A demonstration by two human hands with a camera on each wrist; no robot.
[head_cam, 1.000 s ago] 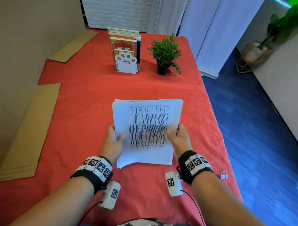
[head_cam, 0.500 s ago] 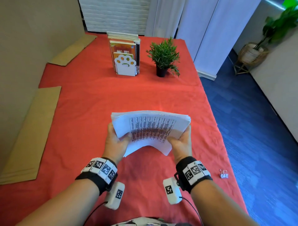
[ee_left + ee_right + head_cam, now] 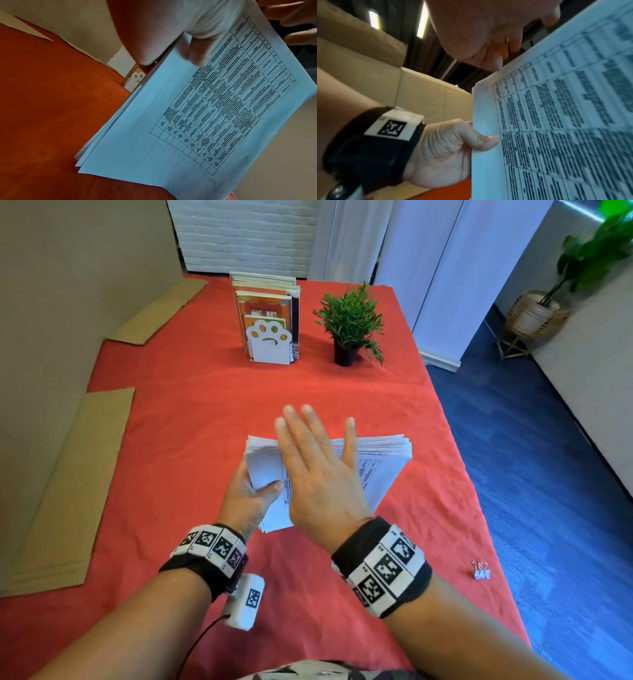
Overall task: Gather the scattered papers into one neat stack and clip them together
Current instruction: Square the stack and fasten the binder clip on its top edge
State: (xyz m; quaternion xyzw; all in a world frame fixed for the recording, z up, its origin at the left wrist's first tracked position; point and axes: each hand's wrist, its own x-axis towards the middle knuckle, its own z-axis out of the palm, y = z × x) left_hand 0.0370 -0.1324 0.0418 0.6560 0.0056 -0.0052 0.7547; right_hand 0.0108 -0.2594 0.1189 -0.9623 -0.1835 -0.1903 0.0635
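Note:
A thick stack of white papers point(image 3: 380, 470) with a printed table on its front sheet is held tilted over the red tablecloth point(image 3: 191, 446), edges uneven. My left hand point(image 3: 253, 491) grips its left edge, thumb on the front sheet. The left wrist view shows the papers point(image 3: 205, 115) and this thumb point(image 3: 197, 54). My right hand point(image 3: 318, 460) is open with straight fingers, raised over the stack's top edge and hiding its middle. In the right wrist view the right hand point(image 3: 488, 33) has its thumb at the top corner of the papers point(image 3: 556, 128). A small binder clip point(image 3: 480, 571) lies at the table's right edge.
A bookend with books point(image 3: 269, 326) and a small potted plant point(image 3: 349, 326) stand at the far side of the table. Cardboard sheets point(image 3: 68, 491) lie along the left edge by a cardboard wall. The table's right edge drops to blue floor point(image 3: 548, 474).
My right hand has let go of the stack's right edge and risen over its top with fingers straight. The stack has tipped more upright, and my left hand keeps its hold.

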